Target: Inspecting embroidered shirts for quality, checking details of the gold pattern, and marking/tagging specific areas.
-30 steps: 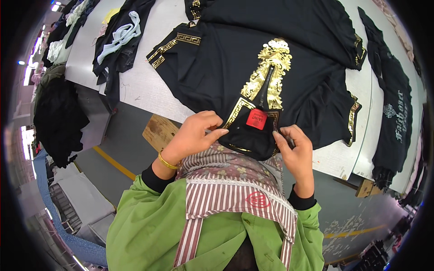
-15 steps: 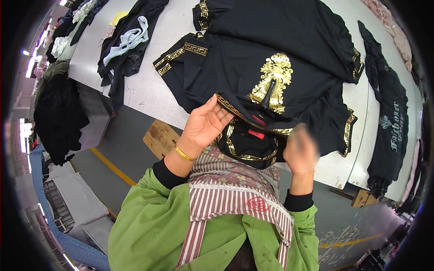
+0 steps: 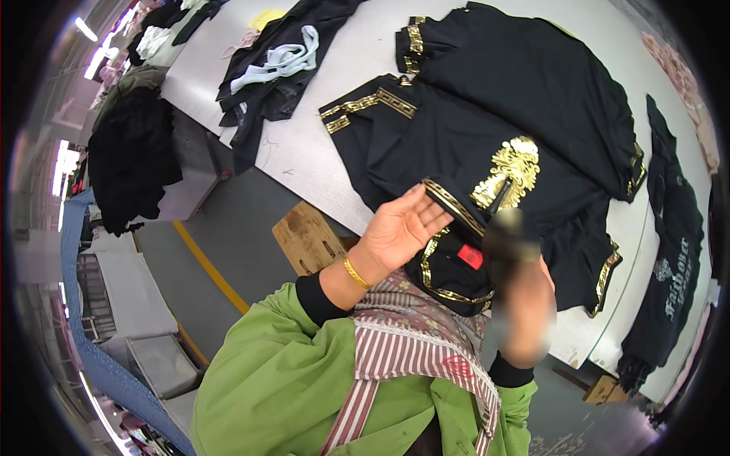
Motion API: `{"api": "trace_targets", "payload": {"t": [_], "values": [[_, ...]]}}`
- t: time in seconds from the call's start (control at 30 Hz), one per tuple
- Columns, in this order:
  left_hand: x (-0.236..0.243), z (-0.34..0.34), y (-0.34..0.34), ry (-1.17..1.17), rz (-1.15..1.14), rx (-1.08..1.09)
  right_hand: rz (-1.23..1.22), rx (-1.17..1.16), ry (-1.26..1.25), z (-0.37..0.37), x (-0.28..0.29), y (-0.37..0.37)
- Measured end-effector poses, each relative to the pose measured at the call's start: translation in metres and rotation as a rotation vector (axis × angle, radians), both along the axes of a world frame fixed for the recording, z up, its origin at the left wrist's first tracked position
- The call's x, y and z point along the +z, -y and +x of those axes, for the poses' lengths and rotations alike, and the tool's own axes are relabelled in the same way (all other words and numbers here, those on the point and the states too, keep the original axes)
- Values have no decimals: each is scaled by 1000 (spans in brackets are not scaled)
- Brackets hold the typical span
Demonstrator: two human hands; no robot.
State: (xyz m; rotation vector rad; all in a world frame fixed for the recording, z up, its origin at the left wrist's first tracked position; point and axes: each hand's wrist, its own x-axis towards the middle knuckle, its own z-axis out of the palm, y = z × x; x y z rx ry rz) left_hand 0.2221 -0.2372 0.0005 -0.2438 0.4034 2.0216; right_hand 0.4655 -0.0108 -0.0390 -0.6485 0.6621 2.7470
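Observation:
A black shirt [image 3: 449, 137] with gold key-pattern bands and a gold ornate print [image 3: 511, 171] lies on the table, its near end hanging toward my lap. My left hand [image 3: 403, 228], palm up, pinches a gold-trimmed band [image 3: 452, 204] at the shirt's neck between thumb and fingertips. Below it the neck opening shows a red label [image 3: 470, 257] inside. My right hand [image 3: 528, 311] is at the right side of the neck, smeared by blur; its fingers and anything in them cannot be made out.
Another black garment [image 3: 532, 68] lies beyond the shirt. A dark garment with pale lettering [image 3: 669, 258] is at the right. Black clothes with a light blue strip [image 3: 281, 61] lie at the far left, and a black pile [image 3: 133, 152] hangs nearer. A wooden stool [image 3: 308, 237] stands below the table edge.
The view has turned, so the table and shirt sit lower and farther right. My left hand still holds the neck band; the right hand has become more blurred.

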Motion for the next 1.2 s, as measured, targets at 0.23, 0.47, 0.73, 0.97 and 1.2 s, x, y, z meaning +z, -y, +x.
{"api": "trace_targets", "payload": {"t": [0.23,0.47,0.73,0.97,1.2], "values": [[15,10,-1,-240,46,-41,34,26,1,-4,-3,2],[10,15,0,-447,-86,-109,276,89,127,-3,-7,11],[-9,4,30,-405,-175,-283,907,190,518,-1,20,37],[-13,9,41,-999,-718,-153,1636,187,968,-5,28,53],[21,6,0,-1966,-989,76,2210,194,1096,-33,61,47]]}}
